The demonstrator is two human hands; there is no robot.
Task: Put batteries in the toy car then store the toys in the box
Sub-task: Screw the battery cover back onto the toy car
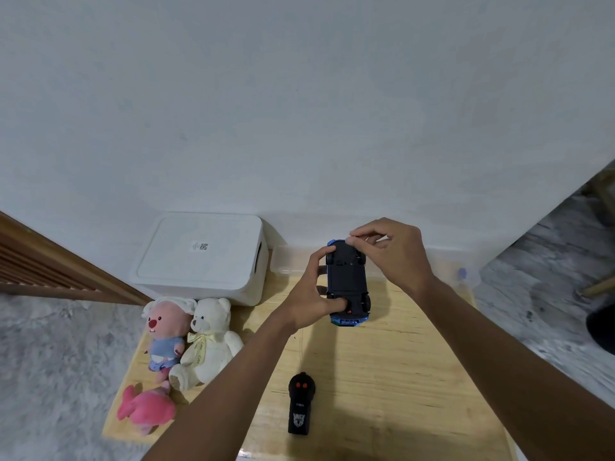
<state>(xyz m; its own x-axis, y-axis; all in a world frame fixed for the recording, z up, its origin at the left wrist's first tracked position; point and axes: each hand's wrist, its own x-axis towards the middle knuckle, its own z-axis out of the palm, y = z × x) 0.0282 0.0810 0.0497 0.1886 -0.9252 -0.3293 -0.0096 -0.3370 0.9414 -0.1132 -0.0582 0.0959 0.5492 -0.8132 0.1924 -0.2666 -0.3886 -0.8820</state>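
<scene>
The blue toy car (348, 281) is held upside down above the wooden table (382, 367), its black underside facing me. My left hand (311, 294) grips its left side, thumb pressed near the rear. My right hand (392, 252) pinches at the car's far end with fingertips together; whether it holds a battery I cannot tell. A black remote control (300, 402) with two red buttons lies on the table nearer to me. The white lidded box (203, 257) stands at the back left against the wall.
Three plush toys lie at the table's left edge: a pink-faced one in blue (164, 331), a cream bear (206, 341) and a pink one (146, 409). A clear plastic container (293, 261) sits behind the car. Grey carpet surrounds the table.
</scene>
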